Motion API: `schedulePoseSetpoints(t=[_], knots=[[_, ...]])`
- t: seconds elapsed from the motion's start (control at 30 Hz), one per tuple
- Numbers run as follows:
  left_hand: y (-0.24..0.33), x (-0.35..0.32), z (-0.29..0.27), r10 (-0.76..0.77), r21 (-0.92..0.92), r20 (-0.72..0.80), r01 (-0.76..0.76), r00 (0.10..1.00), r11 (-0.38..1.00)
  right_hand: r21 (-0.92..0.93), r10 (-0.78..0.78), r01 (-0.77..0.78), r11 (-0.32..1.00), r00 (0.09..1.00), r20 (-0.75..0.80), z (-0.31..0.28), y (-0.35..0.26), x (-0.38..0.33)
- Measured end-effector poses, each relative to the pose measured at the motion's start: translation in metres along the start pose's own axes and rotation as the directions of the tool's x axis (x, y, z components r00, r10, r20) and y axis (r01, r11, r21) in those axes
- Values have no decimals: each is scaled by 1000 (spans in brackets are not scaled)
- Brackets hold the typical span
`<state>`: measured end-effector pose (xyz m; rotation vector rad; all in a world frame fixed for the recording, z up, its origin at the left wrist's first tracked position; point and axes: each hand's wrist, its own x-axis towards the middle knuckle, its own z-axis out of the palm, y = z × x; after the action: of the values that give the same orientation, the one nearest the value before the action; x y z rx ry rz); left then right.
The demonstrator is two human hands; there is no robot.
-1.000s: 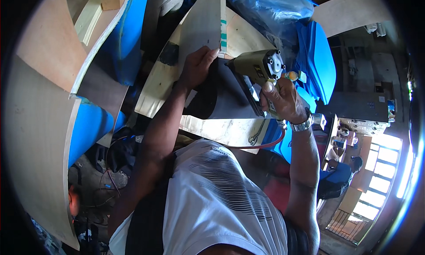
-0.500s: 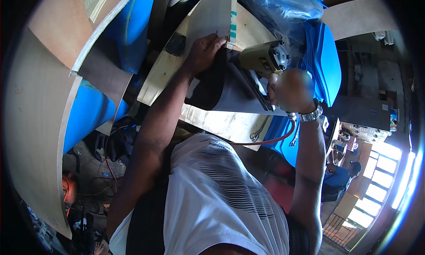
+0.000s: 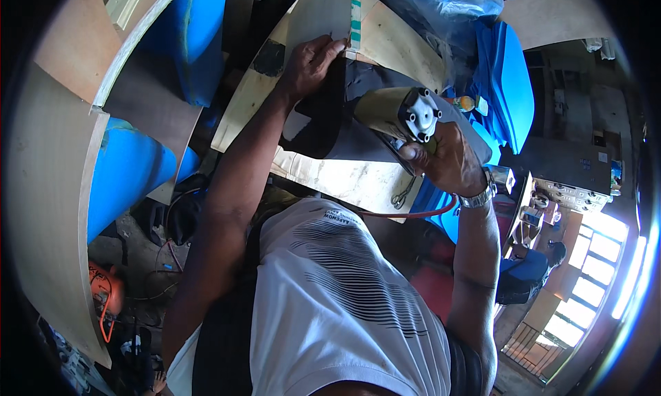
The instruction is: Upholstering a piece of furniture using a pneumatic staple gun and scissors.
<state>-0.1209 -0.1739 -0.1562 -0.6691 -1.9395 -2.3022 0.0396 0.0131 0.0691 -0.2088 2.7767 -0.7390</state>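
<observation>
1. We take the dark sheet (image 3: pixel 344 121) as our landmark; it lies on the pale wooden desk (image 3: pixel 344 179), spread across its middle
2. Our left hand (image 3: pixel 310 66) rests at the far edge of the dark sheet, fingers curled and pressed down where the sheet meets a grey board (image 3: pixel 320 14) that stands just beyond it; the grip holds nothing that we can make out
3. Our right hand (image 3: pixel 447 158) is wrapped tight round the handle of an olive-coloured pneumatic tool (image 3: pixel 399 114), which lies over the near right part of the dark sheet; we cannot tell whether its nose touches the sheet
4. A red hose (image 3: pixel 413 213) runs from below that hand, along the near edge of the desk
5. A metal watch (image 3: pixel 478 196) sits on the right wrist
6. Blue plastic sheeting (image 3: pixel 509 86) hangs to the right of the dark sheet, beyond the desk
</observation>
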Motion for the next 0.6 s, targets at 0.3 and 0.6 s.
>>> schedulePoseSetpoints(t=[0.3, 0.6], knots=[[-5, -3, 4, 260, 242, -62, -239, 964, 940, -109, -81, 88, 990, 995, 64, 31, -1, -60], [8, -17, 10, 256, 568, -239, -79, 937, 819, 33, 439, -471, 882, 844, 307, 129, 78, -149]])
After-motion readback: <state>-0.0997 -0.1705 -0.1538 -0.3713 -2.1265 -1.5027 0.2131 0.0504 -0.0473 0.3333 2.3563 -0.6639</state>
